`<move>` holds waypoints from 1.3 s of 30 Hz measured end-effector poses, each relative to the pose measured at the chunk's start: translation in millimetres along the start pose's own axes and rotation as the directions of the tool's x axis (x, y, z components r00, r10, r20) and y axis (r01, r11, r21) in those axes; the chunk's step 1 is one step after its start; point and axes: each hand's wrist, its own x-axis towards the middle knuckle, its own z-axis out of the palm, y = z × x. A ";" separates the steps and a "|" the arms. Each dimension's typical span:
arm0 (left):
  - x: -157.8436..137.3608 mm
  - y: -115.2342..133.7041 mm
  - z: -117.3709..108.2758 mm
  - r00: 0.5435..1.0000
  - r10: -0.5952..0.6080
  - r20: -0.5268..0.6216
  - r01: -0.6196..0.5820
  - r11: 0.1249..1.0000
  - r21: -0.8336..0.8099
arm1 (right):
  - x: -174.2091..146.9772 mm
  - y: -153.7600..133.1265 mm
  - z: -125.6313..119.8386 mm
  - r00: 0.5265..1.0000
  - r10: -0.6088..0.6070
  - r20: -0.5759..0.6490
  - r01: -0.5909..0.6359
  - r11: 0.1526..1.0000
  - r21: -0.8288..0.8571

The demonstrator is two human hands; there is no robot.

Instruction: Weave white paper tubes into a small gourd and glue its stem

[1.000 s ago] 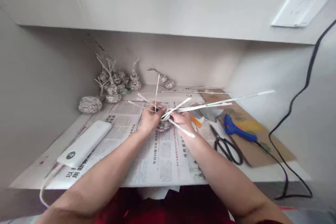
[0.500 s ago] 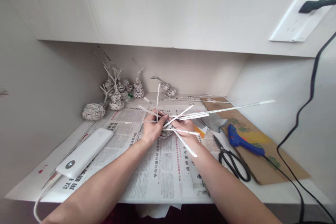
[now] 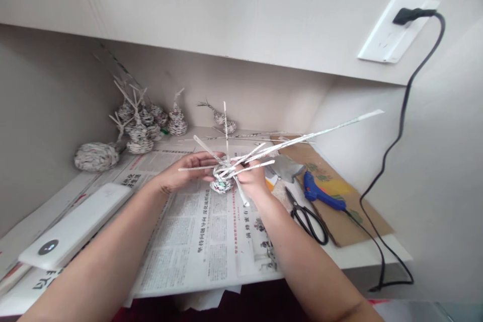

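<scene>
A small woven ball of rolled newspaper strips (image 3: 222, 184) is between my hands, with several loose strips sticking out of it all round. My right hand (image 3: 252, 177) is closed at its right side, holding the ball and strips there; the fingertips are partly hidden by the strips. From that hand a bundle of long paper strips (image 3: 302, 138) runs up to the right. My left hand (image 3: 188, 167) lies along the left side of the ball, fingers stretched out and apart. Whether its fingertips touch the ball I cannot tell.
Newspaper (image 3: 181, 241) covers the tabletop. On the left lie a white power bank (image 3: 81, 226) and a woven ball (image 3: 96, 156); several woven gourds (image 3: 140, 136) stand behind. Black scissors (image 3: 307, 217), a blue glue gun (image 3: 320, 193) and cardboard (image 3: 354, 229) are on the right, with a black cord (image 3: 394, 136).
My left hand has loosened from the woven ball and moved left, its fingers now extended. My right hand keeps its hold. The camera has turned, so the surroundings sit further left.
</scene>
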 end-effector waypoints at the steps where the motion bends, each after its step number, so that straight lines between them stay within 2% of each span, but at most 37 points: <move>1: 0.2 -0.8 0.5 0.999 -0.012 -0.034 0.011 1.000 -0.013 | -0.7 0.1 0.7 1.000 -0.004 0.010 0.004 1.000 -0.015; 5: 1.0 -1.4 7.3 0.990 -0.037 -0.139 0.037 0.999 -0.004 | -7.0 -1.4 4.7 0.999 -0.032 0.038 0.034 0.998 -0.058; 9: 2.3 0.4 11.9 0.969 0.037 -0.246 -0.005 0.992 0.127 | -13.8 -4.1 7.1 0.996 -0.058 0.064 0.063 0.995 -0.080; 13: 4.9 0.5 19.1 0.949 0.134 -0.284 -0.055 0.961 0.270 | -18.5 -8.1 6.9 0.989 -0.108 0.097 0.120 0.985 -0.124; 18: 8.5 -3.7 31.5 0.882 0.262 -0.391 -0.143 0.941 0.308 | -21.4 -15.8 6.0 0.984 -0.161 0.072 0.167 0.982 -0.088; 22: 11.0 -8.7 34.4 0.851 0.286 -0.440 -0.160 0.940 0.302 | -21.4 -19.0 6.3 0.993 -0.108 0.050 0.111 0.992 -0.056; 30: 12.3 -13.3 31.4 0.845 0.283 -0.453 -0.146 0.938 0.313 | -19.5 -13.6 7.2 0.996 -0.086 0.035 0.087 0.995 -0.045; 35: 10.9 -9.0 30.7 0.849 0.306 -0.431 -0.165 0.928 0.333 | -17.8 -5.4 10.9 0.999 0.015 0.041 -0.017 0.998 0.055; 39: 7.6 -4.8 26.8 0.896 0.240 -0.374 -0.106 0.933 0.345 | -20.6 -11.1 8.7 0.995 -0.071 0.066 0.068 0.996 0.049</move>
